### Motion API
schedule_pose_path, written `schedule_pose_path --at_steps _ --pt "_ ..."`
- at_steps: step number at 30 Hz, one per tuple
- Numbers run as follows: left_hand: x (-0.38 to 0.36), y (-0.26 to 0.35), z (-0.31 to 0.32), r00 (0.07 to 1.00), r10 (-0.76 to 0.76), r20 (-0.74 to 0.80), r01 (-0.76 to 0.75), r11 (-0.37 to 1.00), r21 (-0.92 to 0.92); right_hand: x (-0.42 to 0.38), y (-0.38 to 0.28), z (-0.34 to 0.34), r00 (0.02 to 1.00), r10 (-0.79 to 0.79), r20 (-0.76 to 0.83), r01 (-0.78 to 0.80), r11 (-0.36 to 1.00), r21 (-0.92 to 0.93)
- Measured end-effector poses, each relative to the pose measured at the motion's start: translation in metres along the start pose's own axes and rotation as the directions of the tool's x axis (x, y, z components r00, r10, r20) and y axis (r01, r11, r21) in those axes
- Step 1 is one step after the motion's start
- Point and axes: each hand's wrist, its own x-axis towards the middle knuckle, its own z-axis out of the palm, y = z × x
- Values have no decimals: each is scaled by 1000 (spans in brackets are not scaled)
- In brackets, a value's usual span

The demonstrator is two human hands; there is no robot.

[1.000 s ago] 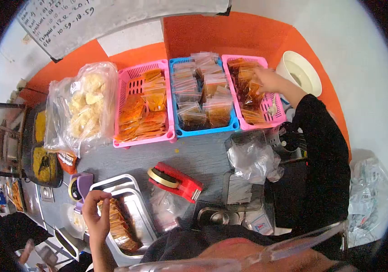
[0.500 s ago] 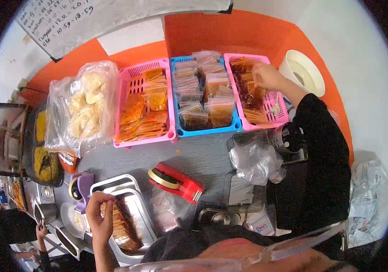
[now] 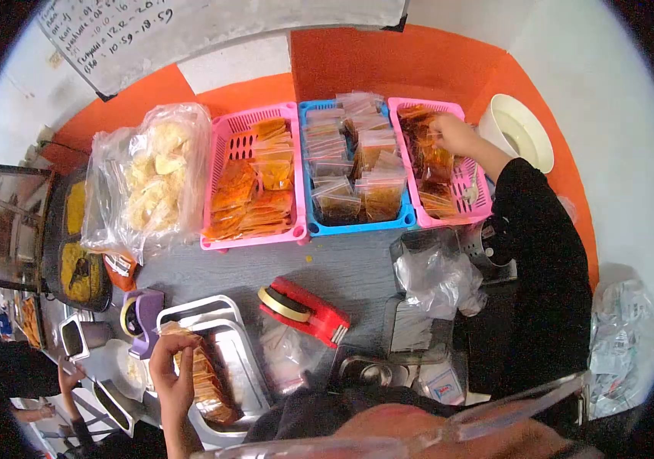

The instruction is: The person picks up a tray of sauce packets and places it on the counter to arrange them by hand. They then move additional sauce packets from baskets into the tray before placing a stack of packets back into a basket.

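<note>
My right hand (image 3: 455, 136) reaches into the right pink basket (image 3: 482, 200), its fingers closed on the top of a small zip-top sachet of brown-orange sauce (image 3: 438, 162). More sauce sachets stand around it in that basket. Low on the left, my left hand (image 3: 170, 379) is raised over the edge of a metal tray (image 3: 244, 356). Its thumb and forefinger are pinched together, and the tan edge of a sachet (image 3: 174, 329) shows at the fingertips, partly hidden. A row of similar brown sachets (image 3: 210, 382) lies in the tray beside this hand.
Left of the right basket stand a blue basket (image 3: 412, 219) and another pink basket (image 3: 304, 229), both holding sachets. A clear bag of pale food (image 3: 155, 180), a red tape dispenser (image 3: 315, 317), a purple tape dispenser (image 3: 146, 314) and a white bowl (image 3: 545, 149) surround them. Another person's hand (image 3: 72, 376) is at far left.
The view has shifted slightly, moving the baskets a little right and down. My right hand remains in the right basket, with the sachet below its fingers showing more. A tan sachet edge now shows at my left fingertips.
</note>
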Motion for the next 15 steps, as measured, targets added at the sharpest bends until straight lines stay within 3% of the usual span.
schedule_pose_path --at_steps 2,5,7,11,13,15 --pt "-1 -1 0 1000 -20 -3 20 998 -52 3 -2 -5 998 -60 -16 60 998 -15" --pt "-2 0 0 1000 -18 3 18 999 -51 5 -6 -12 996 -92 13 89 988 126" --pt "-3 -3 -1 1000 -11 3 12 999 -50 5 -5 -14 963 -252 -98 258 965 52" --pt "-5 -8 -3 1000 -5 6 5 1000 -9 -9 -11 -17 961 -262 -89 273 950 150" --pt "-6 -10 0 1000 -28 -6 28 998 -49 -16 -12 -12 932 -304 -197 340 922 186" --pt "-5 -9 4 999 -44 -17 42 995 -92 -19 -12 -10 930 -310 -196 349 914 209"
